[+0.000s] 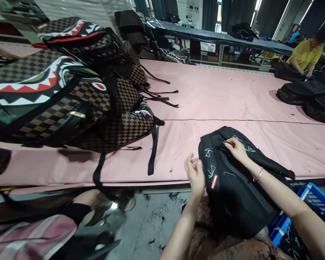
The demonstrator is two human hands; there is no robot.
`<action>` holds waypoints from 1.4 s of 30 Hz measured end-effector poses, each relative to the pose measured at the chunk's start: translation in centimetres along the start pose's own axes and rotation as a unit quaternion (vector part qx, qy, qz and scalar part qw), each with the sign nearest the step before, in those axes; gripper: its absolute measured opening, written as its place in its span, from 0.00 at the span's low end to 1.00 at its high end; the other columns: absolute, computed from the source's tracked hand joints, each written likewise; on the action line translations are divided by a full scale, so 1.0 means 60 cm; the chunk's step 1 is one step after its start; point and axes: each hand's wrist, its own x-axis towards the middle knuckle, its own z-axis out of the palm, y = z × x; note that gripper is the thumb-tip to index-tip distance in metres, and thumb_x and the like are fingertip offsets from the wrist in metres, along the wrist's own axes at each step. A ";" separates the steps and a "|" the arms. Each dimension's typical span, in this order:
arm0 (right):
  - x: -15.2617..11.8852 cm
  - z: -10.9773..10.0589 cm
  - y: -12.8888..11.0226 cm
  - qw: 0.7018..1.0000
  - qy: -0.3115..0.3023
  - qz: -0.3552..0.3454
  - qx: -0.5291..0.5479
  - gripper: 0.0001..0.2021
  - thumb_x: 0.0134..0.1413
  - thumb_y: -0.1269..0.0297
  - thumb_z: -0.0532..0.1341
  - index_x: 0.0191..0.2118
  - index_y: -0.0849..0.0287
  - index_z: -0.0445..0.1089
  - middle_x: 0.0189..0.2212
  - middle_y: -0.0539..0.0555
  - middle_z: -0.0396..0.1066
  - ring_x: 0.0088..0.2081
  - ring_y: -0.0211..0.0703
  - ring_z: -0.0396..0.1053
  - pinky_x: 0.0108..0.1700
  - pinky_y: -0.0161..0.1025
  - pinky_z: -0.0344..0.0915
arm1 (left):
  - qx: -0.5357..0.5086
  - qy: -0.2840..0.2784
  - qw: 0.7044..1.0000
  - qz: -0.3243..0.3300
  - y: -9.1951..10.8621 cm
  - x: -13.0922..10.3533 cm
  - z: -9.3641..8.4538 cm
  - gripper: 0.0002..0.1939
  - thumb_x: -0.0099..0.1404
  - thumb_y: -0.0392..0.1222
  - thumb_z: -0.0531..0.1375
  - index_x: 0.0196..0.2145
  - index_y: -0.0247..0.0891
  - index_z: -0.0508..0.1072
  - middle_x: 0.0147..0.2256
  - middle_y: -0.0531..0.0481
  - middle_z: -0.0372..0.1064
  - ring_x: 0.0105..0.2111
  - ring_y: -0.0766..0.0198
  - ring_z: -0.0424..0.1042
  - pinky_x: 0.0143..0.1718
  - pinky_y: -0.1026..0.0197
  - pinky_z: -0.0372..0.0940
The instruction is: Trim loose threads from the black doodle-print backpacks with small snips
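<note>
A black backpack (241,195) with white line drawings and a small red label leans from my lap onto the edge of the pink table (206,90). My right hand (237,150), with a bracelet at the wrist, pinches a small dark item at the bag's upper part; it is too small to name. Beside the bag's left edge is my left hand (195,173), raised with its fingers curled and slightly blurred. Whether anything sits between those fingers cannot be made out.
Checkered backpacks (94,97) with shark-mouth prints are piled at the left, straps trailing on the table. Black bags (303,90) lie at the far right near a person in yellow (304,56). A blue crate (316,198) stands at lower right. Another person's legs show at lower left.
</note>
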 end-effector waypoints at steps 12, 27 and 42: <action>-0.108 -0.049 0.065 0.987 0.017 0.052 0.153 0.16 0.50 0.52 0.55 0.34 0.61 0.68 0.30 0.54 0.71 0.32 0.41 0.67 0.37 0.38 0.63 | 0.123 -0.150 0.975 0.104 0.013 0.034 0.036 0.11 0.62 0.40 0.52 0.39 0.39 0.72 0.38 0.44 0.71 0.40 0.57 0.69 0.44 0.53 0.63; -0.017 0.072 -0.029 1.000 0.006 0.024 -0.014 0.08 0.55 0.63 0.54 0.38 0.58 0.65 0.37 0.52 0.70 0.37 0.40 0.67 0.38 0.36 0.61 | 0.137 -0.109 0.984 0.027 -0.070 0.174 0.087 0.07 0.58 0.40 0.58 0.24 0.35 0.68 0.27 0.51 0.67 0.33 0.63 0.67 0.40 0.55 0.61; 0.017 0.100 -0.076 0.972 -0.061 -0.055 -0.221 0.09 0.61 0.62 0.50 0.43 0.57 0.62 0.39 0.55 0.66 0.39 0.42 0.65 0.39 0.36 0.58 | 0.071 -0.021 0.996 -0.048 -0.100 0.166 0.096 0.12 0.63 0.47 0.54 0.36 0.33 0.69 0.34 0.49 0.68 0.33 0.65 0.68 0.36 0.56 0.65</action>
